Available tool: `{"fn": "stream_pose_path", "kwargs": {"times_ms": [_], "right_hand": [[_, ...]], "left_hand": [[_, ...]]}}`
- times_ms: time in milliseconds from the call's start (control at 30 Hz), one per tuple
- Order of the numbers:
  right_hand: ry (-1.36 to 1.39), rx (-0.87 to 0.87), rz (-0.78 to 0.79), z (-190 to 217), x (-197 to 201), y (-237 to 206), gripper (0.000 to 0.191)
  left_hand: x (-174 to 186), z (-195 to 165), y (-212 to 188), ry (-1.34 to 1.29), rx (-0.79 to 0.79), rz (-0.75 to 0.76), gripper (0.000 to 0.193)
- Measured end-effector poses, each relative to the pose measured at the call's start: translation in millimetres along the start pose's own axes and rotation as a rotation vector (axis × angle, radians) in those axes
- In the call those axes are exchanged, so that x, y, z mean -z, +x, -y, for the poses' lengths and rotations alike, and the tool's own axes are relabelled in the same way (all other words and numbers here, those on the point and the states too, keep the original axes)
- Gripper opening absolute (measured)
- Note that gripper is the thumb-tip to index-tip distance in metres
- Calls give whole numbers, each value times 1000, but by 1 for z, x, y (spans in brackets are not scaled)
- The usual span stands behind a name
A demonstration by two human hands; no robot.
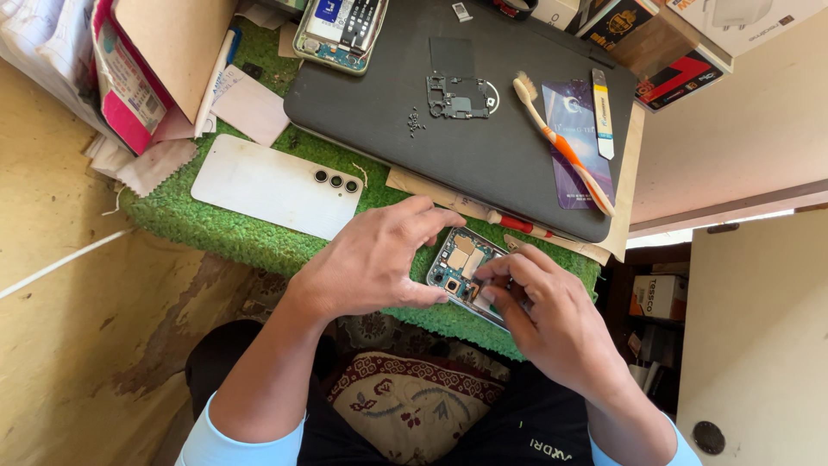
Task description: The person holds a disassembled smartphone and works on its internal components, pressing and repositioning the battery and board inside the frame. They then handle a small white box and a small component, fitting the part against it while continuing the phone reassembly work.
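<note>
An opened phone body [461, 261] with its circuit board exposed lies near the front edge of a green turf mat [216, 226]. My left hand [366, 259] curls around the phone's left end, thumb and fingers gripping it. My right hand [552, 311] rests on the phone's right part, fingertips pinched on something small against the board; what they pinch is hidden. A white phone back cover [272, 185] with three camera rings lies on the mat to the left.
A dark closed laptop [388, 112] holds a small metal frame part [459, 95], loose screws [415, 122], a toothbrush [561, 142], a purple card [565, 121] and a pry tool [603, 112]. A red-handled screwdriver [517, 224] lies beside it. Another opened phone [341, 30] is at the back.
</note>
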State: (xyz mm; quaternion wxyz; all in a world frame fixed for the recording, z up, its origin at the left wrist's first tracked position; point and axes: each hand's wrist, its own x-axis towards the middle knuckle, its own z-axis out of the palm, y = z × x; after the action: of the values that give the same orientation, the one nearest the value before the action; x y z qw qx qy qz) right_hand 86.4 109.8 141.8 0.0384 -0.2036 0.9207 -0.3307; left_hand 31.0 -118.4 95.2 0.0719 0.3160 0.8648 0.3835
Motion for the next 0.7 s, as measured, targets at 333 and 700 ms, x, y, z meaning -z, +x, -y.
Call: {"fn": "stream_pose_path", "kwargs": {"times_ms": [333, 700], "right_hand": [[-90, -145, 12, 6, -7, -3, 11], [-153, -36, 53, 3, -11, -5, 12]], "left_hand": [[2, 0, 1, -2, 48, 51, 80], [1, 1, 0, -11, 5, 4, 79]]}}
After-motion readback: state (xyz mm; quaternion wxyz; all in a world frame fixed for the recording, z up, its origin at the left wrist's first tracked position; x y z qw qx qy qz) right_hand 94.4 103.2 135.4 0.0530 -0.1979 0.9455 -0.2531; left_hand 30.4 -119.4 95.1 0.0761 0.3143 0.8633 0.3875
